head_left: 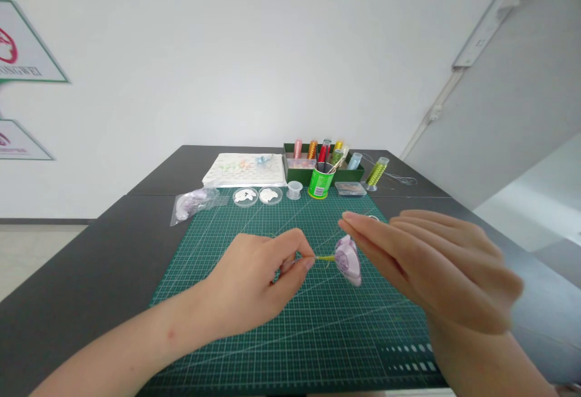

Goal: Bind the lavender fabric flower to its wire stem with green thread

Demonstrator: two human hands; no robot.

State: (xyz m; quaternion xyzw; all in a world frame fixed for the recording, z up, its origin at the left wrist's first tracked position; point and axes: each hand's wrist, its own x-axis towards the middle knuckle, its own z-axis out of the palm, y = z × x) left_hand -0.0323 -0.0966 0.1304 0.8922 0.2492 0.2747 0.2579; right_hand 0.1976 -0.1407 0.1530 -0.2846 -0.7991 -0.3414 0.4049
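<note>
My left hand pinches the thin stem of a pale lilac fabric-like flower between thumb and forefinger. The flower points to the right, above the green cutting mat. The part of the stem by its base looks yellow-green, with a wisp of thread below. My right hand is just right of the flower, its thumb and forefinger pressed together at the tips. Whatever may be between those tips is too small to make out. Behind this hand shows part of a small ring.
Along the mat's far edge are a plastic bag with lilac material, two dishes of white pieces, a small clear cup and a green can of tools. Behind stand a box of thread spools and white sheets; a green spool is right.
</note>
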